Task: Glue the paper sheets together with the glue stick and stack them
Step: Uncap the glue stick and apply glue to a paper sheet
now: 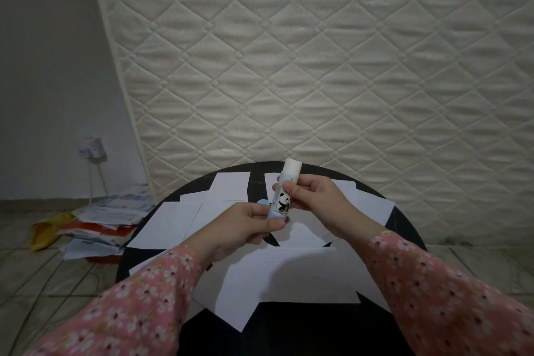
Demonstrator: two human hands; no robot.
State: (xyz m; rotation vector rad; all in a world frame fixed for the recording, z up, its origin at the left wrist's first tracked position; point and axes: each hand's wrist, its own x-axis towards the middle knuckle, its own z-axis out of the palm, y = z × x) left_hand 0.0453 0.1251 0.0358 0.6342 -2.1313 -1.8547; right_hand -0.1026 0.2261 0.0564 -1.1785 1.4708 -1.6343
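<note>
We are seeing only part of the glue stick (284, 193): the fingers of the right hand (315, 199) are wrapping over its upper body, and the left hand (245, 225) is covering its base, so the printed label is showing only in a strip. A small blue piece (262, 202) is peeking out above the left fingers; we cannot tell what it is. The arms are hiding much of the paper sheets (289, 277), and the sheets are overlapping, so we are unable to count them. The round table (289, 335) is running off the bottom edge. The pile on the floor (101, 222) is too dim for us to identify.
</note>
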